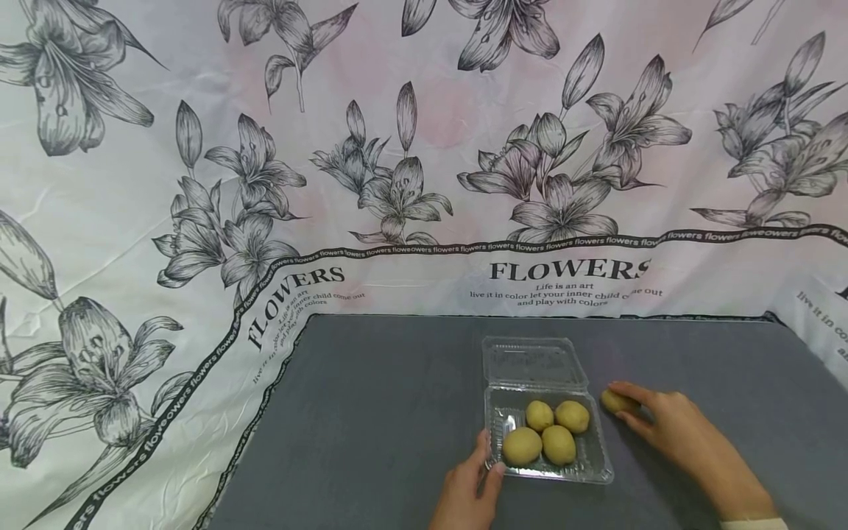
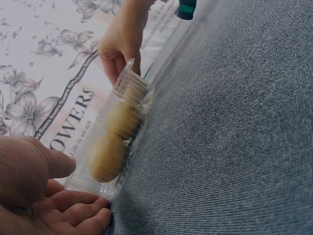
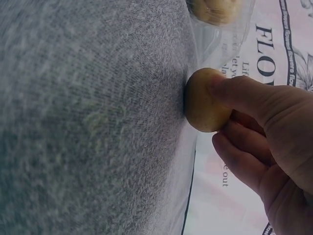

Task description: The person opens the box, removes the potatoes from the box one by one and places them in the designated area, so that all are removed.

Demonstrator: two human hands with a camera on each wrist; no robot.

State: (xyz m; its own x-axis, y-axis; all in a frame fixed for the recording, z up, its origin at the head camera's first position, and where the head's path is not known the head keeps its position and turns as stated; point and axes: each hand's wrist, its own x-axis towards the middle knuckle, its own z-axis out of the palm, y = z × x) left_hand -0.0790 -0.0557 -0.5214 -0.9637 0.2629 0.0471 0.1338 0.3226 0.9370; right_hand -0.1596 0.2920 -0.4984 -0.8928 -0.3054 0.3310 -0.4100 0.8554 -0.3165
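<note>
A clear plastic container [image 1: 599,471] lies on the grey tabletop with several yellowish potatoes [image 1: 559,445] inside. Its hinged lid [image 1: 533,364] is folded back, away from me. My left hand [image 1: 466,489] holds the container's near left corner, thumb at the front and fingers along the side; the left wrist view shows thumb and fingertips right at that end. Just right of the container, my right hand [image 1: 676,427] pinches another potato [image 3: 204,100] between thumb and fingers, low over the table surface. In the left wrist view the right hand [image 2: 120,49] appears beyond the container.
The grey tabletop [image 1: 371,412] stretches left and right of the container. Behind it hangs a white cloth [image 1: 411,287] printed with flowers and lettering. A small dark and green object [image 2: 186,9] shows at the top of the left wrist view.
</note>
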